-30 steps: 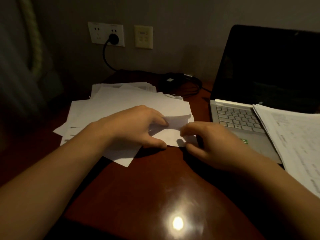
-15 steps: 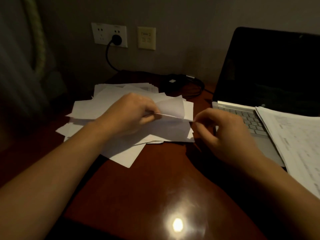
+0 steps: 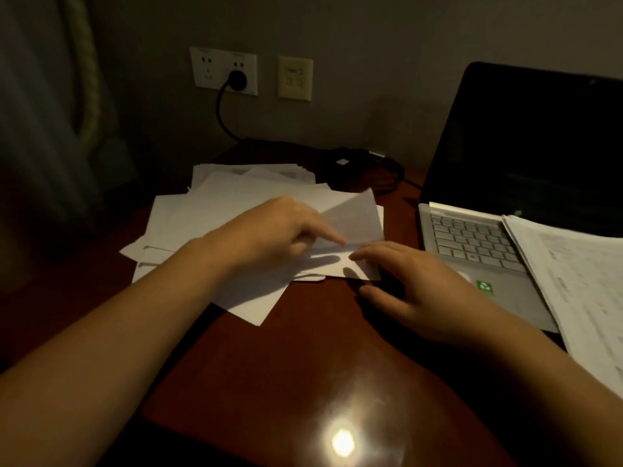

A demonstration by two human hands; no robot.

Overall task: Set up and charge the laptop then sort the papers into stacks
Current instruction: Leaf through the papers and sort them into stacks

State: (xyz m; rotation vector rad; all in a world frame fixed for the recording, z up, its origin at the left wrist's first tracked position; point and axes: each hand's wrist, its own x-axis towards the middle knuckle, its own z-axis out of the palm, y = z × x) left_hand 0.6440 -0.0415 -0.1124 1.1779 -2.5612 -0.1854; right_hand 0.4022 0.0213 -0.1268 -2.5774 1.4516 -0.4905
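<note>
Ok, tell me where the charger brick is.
In the head view, the charger brick lies right of centre at the back of the desk, between the loose papers and the laptop.

No word, brand or number can be read. A green sticker (image 3: pixel 484 286) with a blurred white emblem sits on the palm rest of the open laptop (image 3: pixel 472 242), below its keyboard. Printed lines cover the stack of sheets (image 3: pixel 573 278) lying over the laptop's right side. A white label (image 3: pixel 343 161) marks the black charger brick (image 3: pixel 332 175) left of the laptop. Both are illegible.
</note>
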